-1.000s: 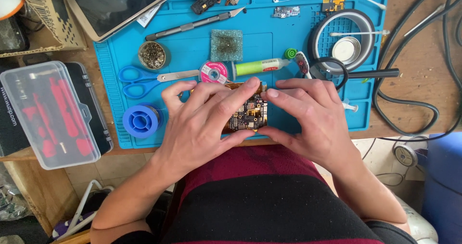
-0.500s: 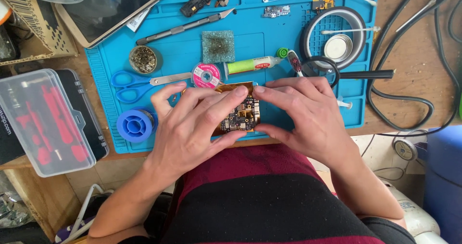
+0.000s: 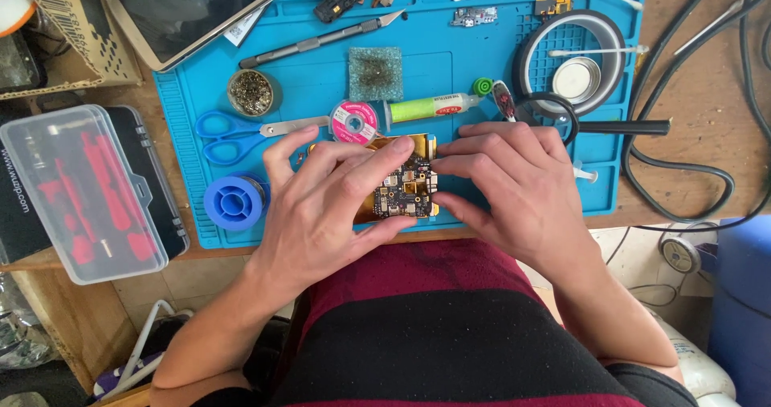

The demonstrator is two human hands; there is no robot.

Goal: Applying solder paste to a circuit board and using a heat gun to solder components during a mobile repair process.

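Gold-framed phone board (image 3: 405, 184), long axis seemingly left-right, between both hands (image 3: 426, 190).

Your left hand (image 3: 333, 202) and right hand (image 3: 514, 186): bare, no gloves, no rings, no watch. Your forearms bare to elbows, no sleeves in view. Your fingernails short, unpainted. Your top (image 3: 450, 335), just below hands: dark maroon band uppermost, broad black band beneath it, thin maroon strip at bottom edge. Fabric soft, slightly mottled in maroon part.
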